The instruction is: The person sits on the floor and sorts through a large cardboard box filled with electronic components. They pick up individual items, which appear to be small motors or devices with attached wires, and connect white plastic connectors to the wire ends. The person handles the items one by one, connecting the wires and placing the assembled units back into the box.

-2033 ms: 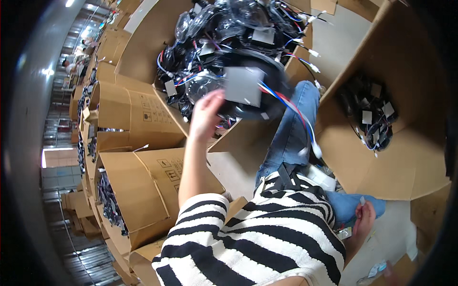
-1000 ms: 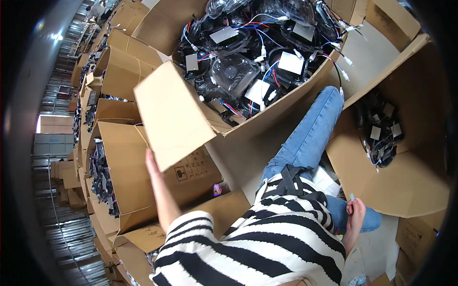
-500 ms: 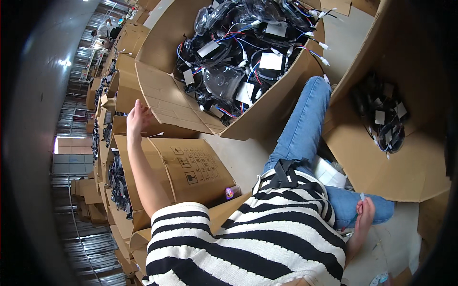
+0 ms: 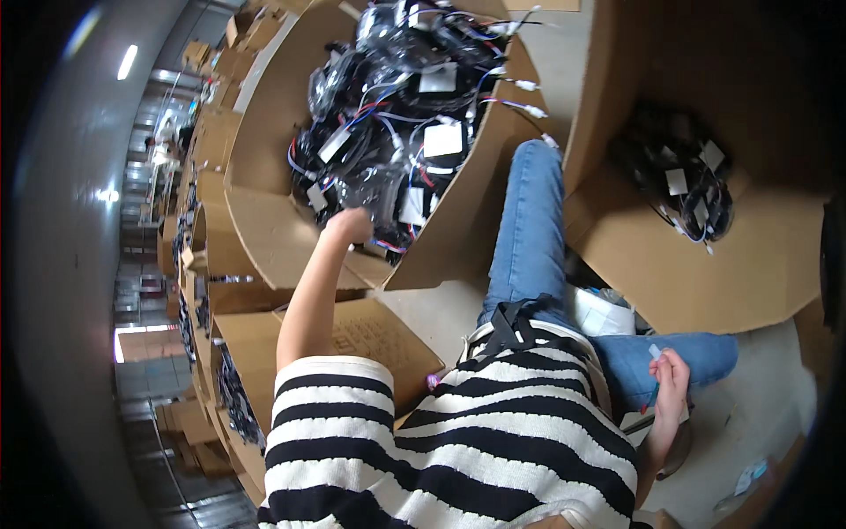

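My left hand point(image 4: 352, 227) reaches over the near edge of a large open cardboard box point(image 4: 264, 189). Its fingers point away into the box and look blurred, so I cannot tell whether they grip anything. The box is heaped with black parts in clear plastic bags point(image 4: 370, 189), with white labels and coloured wires ending in white connectors. Over my bent right leg, my right hand point(image 4: 672, 381) is closed around a small slim object with a pale, whitish tip point(image 4: 655, 351). Thin dark and reddish bits show below those fingers; its kind is unclear.
On the right stands another open carton point(image 4: 705, 282) with a smaller pile of bagged black parts point(image 4: 683, 176). A closed-top carton point(image 4: 370, 331) sits under my left arm. More filled boxes point(image 4: 216, 220) line the left side. A white bag or container point(image 4: 599, 313) lies between my legs.
My left hand has moved right, from outside the box to over its contents. My view has shifted, so the boxes appear further left. My right hand keeps its slim object.
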Action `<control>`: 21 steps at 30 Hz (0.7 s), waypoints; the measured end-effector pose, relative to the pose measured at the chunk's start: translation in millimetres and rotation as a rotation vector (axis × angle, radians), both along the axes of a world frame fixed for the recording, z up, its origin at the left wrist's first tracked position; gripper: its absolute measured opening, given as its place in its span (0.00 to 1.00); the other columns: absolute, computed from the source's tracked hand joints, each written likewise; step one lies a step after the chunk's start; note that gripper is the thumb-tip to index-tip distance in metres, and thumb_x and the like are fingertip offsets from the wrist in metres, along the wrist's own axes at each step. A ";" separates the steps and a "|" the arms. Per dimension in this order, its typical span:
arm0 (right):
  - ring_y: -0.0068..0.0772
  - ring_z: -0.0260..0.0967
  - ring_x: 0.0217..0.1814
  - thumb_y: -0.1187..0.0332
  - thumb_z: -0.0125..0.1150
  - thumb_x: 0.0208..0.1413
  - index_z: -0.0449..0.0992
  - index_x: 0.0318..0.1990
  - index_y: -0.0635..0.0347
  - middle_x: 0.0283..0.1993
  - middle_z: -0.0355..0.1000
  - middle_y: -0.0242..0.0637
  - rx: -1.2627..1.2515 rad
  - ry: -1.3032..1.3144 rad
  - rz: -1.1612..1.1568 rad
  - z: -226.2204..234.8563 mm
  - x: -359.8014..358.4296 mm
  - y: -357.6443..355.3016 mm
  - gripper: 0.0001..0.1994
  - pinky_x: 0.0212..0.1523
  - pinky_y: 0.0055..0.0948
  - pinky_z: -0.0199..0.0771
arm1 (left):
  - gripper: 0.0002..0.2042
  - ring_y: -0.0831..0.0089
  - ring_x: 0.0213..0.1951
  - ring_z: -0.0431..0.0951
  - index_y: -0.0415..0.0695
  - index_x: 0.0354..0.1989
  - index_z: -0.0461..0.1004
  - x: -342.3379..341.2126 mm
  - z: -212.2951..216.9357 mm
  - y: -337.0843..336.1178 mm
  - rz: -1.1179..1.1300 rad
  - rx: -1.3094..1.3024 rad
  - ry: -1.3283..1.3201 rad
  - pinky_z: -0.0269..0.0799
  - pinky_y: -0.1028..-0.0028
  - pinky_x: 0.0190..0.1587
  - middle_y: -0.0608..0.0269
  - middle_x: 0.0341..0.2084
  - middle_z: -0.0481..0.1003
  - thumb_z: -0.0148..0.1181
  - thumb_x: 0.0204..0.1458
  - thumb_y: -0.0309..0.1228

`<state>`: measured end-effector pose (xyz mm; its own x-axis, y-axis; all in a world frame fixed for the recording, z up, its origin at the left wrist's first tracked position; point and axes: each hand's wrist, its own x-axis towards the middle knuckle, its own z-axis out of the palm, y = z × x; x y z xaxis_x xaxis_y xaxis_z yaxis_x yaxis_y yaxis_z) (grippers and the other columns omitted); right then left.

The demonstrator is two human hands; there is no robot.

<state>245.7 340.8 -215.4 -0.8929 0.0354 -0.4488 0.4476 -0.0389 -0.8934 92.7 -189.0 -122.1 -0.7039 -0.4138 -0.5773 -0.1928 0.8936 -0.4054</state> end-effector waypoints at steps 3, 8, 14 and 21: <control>0.16 0.56 0.23 0.74 0.43 0.50 0.64 0.22 0.66 0.19 0.61 0.29 -0.009 0.009 -0.085 6.4 10.6 -7.6 0.08 0.25 0.15 0.56 | 0.13 0.62 0.39 0.72 0.45 0.32 0.74 -2.7 -57.4 -47.1 -0.120 -0.108 -0.435 0.68 0.67 0.39 0.56 0.36 0.72 0.47 0.37 0.30; 0.15 0.55 0.20 0.75 0.44 0.50 0.68 0.24 0.67 0.18 0.61 0.29 0.081 0.086 -0.038 14.4 4.6 -13.1 0.08 0.23 0.16 0.56 | 0.15 0.68 0.44 0.69 0.53 0.39 0.71 13.1 -137.1 -104.2 0.035 -0.134 -0.495 0.65 0.70 0.42 0.66 0.40 0.71 0.48 0.42 0.41; 0.15 0.58 0.20 0.74 0.46 0.51 0.69 0.32 0.66 0.18 0.63 0.29 0.044 0.060 -0.028 17.5 1.1 -26.3 0.06 0.20 0.17 0.58 | 0.14 0.69 0.32 0.73 0.46 0.32 0.72 36.0 -143.7 -178.1 0.307 -0.058 -0.559 0.68 0.68 0.34 0.61 0.30 0.73 0.46 0.44 0.41; 0.15 0.58 0.20 0.76 0.49 0.48 0.66 0.29 0.65 0.20 0.63 0.29 -0.061 -0.025 -0.186 4.7 24.2 -24.5 0.02 0.22 0.16 0.60 | 0.15 0.70 0.20 0.75 0.38 0.21 0.72 -39.7 -34.4 6.4 0.294 0.233 -0.457 0.70 0.70 0.23 0.60 0.18 0.74 0.43 0.47 0.35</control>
